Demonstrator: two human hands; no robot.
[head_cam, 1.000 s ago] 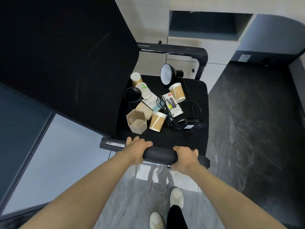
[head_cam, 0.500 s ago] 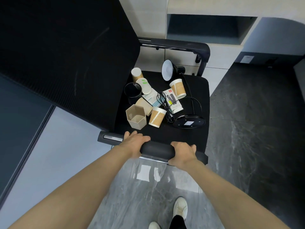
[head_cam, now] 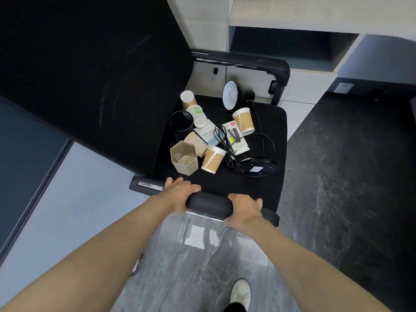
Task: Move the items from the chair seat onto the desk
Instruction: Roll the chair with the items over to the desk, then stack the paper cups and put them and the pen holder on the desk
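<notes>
On the chair seat (head_cam: 265, 136), toward its backrest edge, I see paper cups (head_cam: 212, 159), a hexagonal holder (head_cam: 183, 160) and a toppled desk lamp (head_cam: 255, 168) heaped together. Left hand (head_cam: 180, 191) and right hand (head_cam: 244, 208) both grip the near armrest (head_cam: 208, 204).

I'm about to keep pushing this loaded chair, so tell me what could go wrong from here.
1. The paper cup and hexagonal holder stand loose near the seat edge; a jolt could tip them off.
2. The lamp's cord tangles across the boxes, so lifting one may drag others.
3. Both hands, left hand and right hand, grip the armrest, so neither could catch anything.
</notes>
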